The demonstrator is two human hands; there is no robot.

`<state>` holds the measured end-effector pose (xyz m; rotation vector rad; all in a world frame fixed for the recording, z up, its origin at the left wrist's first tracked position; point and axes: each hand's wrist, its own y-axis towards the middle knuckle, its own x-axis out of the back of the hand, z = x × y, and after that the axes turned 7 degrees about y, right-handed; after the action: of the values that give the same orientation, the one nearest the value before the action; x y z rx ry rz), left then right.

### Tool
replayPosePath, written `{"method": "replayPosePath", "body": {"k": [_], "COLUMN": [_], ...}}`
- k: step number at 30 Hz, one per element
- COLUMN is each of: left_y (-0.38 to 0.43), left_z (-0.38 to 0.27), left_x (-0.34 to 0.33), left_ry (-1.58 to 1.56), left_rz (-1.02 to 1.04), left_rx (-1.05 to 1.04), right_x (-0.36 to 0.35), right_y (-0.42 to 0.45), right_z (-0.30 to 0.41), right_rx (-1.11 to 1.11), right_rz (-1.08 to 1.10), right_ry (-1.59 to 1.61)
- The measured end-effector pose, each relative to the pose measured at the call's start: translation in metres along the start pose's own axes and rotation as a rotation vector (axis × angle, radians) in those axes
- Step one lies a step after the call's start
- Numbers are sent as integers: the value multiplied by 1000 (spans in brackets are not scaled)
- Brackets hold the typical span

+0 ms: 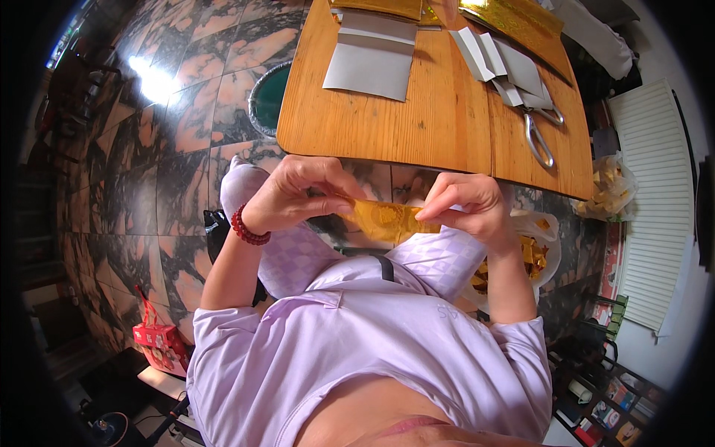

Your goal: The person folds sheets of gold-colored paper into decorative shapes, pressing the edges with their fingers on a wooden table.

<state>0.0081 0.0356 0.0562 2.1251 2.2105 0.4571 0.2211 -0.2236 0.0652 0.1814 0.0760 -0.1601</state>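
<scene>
Between my hands, above my lap, a folded piece of gold foil paper point(385, 218) is stretched out. My left hand point(304, 193) pinches its left end between thumb and fingers. Its right end is pinched by my right hand point(466, 207). The paper shows a faint embossed pattern and sags a little along its lower edge. Beyond my hands, on the wooden table point(391, 128), lie a grey-white paper sheet with creases point(368, 61) and several folded pale paper pieces point(497, 67). Metal-handled scissors point(537, 137) rest there too, their blades hidden under paper.
Gold paper stacks point(519, 31) lie at the table's far side. A green-lined round bin point(271, 100) stands by its left edge. Plastic bags with gold paper pieces point(533, 260) sit at my right, near a white radiator point(648, 201). A red gift bag point(162, 341) is at the left.
</scene>
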Motion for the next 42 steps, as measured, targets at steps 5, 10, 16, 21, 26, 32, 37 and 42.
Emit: {"method": "replayPosePath", "body": {"k": [5, 10, 16, 21, 26, 32, 37, 42], "left_y": [0, -3, 5, -7, -21, -29, -35, -40], "left_z": [18, 30, 33, 43, 55, 63, 77, 77], "left_x": [3, -7, -31, -51, -60, -68, -70, -64], "left_ry": [-168, -279, -1, 124, -41, 5, -34, -214], "left_rz": [100, -64, -458, -601, -563, -563, -581, -545], "left_rx": [-37, 22, 112, 271, 386, 389, 395, 385], "right_x": [4, 5, -29, -43, -48, -50, -49, -48], "right_y": [-4, -8, 2, -2, -8, -10, -13, -14], "right_z": [-14, -31, -43, -64, -71, -71, -88, -85], "right_rx": [-79, 3, 146, -11, -85, -116, -156, -181], "right_rz": [4, -37, -535, -668, -678, -654, -664, -658], "right_ry": [369, 446, 131, 155, 100, 91, 167, 209]}}
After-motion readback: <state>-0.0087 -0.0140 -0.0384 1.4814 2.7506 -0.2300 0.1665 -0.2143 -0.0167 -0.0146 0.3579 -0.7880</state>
